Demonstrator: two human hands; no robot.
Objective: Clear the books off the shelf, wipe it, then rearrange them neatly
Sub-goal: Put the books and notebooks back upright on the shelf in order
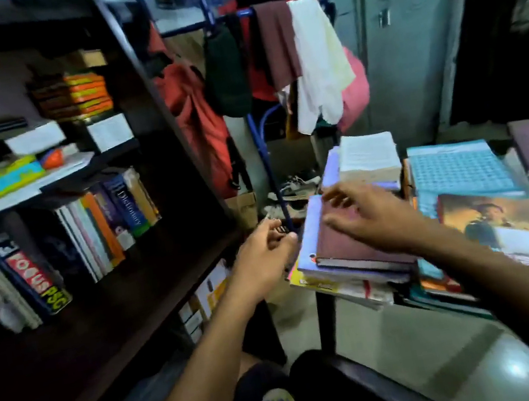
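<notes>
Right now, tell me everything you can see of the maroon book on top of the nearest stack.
The maroon book is a closed hardcover with a plain, cloth-like cover and pale page edges. It lies flat, slightly askew, topping a stack of books at the table's near corner, directly on a lavender-covered book. The right hand, fingers spread, is over its far end; blur hides whether it touches. The left hand is clear of it.

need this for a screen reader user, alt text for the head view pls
A person's right hand reaches over a maroon hardcover book topping a stack on a table, while the left hand hovers beside it, loosely curled. A dark wooden bookshelf at left holds upright books.
</notes>
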